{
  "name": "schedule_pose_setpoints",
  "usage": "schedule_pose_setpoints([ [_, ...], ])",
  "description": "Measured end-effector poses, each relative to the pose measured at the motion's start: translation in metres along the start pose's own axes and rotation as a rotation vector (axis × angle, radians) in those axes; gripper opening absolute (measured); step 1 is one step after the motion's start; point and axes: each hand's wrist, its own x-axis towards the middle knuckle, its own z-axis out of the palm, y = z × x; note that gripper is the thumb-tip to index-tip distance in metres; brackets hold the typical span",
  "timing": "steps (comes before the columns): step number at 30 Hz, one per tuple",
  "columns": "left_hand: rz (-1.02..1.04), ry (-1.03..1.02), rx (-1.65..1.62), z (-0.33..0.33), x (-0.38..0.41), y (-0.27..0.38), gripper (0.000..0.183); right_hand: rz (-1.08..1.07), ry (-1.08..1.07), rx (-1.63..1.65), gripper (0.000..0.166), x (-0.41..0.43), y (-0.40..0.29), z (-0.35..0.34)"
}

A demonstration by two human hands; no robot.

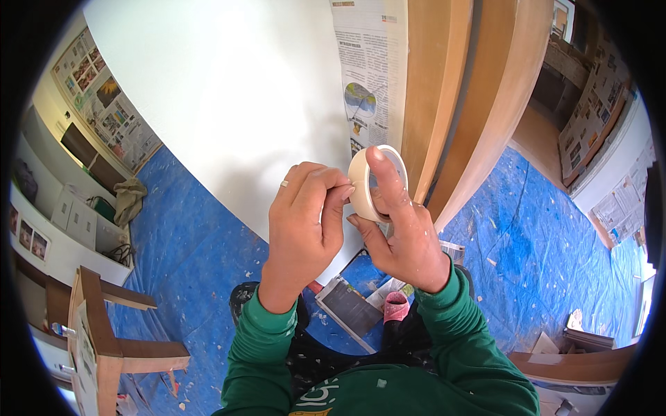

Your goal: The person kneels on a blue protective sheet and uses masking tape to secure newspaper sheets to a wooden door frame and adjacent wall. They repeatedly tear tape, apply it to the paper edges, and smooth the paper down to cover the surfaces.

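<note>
A roll of cream masking tape (362, 200) is held up in front of a white wall (223, 99). My right hand (408, 234) grips it, with fingers through and around the ring. The thumb and fingertips of my left hand (307, 208) pinch at the outer face of the roll; whether they hold a loose end of tape cannot be made out. A ring is on one left finger. Just beyond the roll, a strip of newspaper (364, 67) runs up the wall along a wooden door frame (442, 93).
Blue plastic sheeting (192, 229) with paint specks covers the floor. Folded newspaper (348, 307) and a pink cup-like item (396, 306) lie near my feet. An upturned wooden table (96, 322) is at left, white drawers (73, 216) behind it. Newspaper-covered panels (593, 109) stand at right.
</note>
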Motion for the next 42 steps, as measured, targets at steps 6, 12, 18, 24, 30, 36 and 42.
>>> schedule_pose_setpoints([
  [6, -0.02, -0.031, -0.036, 0.002, -0.001, -0.003, 0.01, 0.042, 0.003, 0.017, 0.095, -0.001, -0.001, 0.0],
  [12, -0.012, 0.0, -0.037, -0.002, 0.0, -0.007, 0.002, -0.055, 0.015, 0.039, 0.092, 0.002, 0.003, -0.002],
  [18, -0.045, -0.008, -0.067, -0.006, 0.001, -0.005, 0.005, -0.034, 0.0, 0.091, 0.086, 0.003, 0.004, -0.002],
  [24, -0.065, -0.026, -0.101, -0.007, 0.001, -0.007, 0.005, 0.01, -0.014, 0.14, 0.086, 0.003, 0.011, 0.001],
  [30, -0.071, -0.041, -0.161, -0.005, -0.001, -0.006, 0.003, 0.163, -0.012, 0.186, 0.087, 0.003, 0.012, 0.002],
  [36, -0.166, 0.058, -0.328, 0.004, -0.002, -0.009, 0.017, 0.2, 0.056, 0.221, 0.088, 0.003, 0.016, -0.001],
  [42, -0.094, -0.046, -0.183, -0.002, 0.003, -0.007, 0.029, 0.167, 0.049, 0.117, 0.09, 0.002, 0.01, -0.003],
])
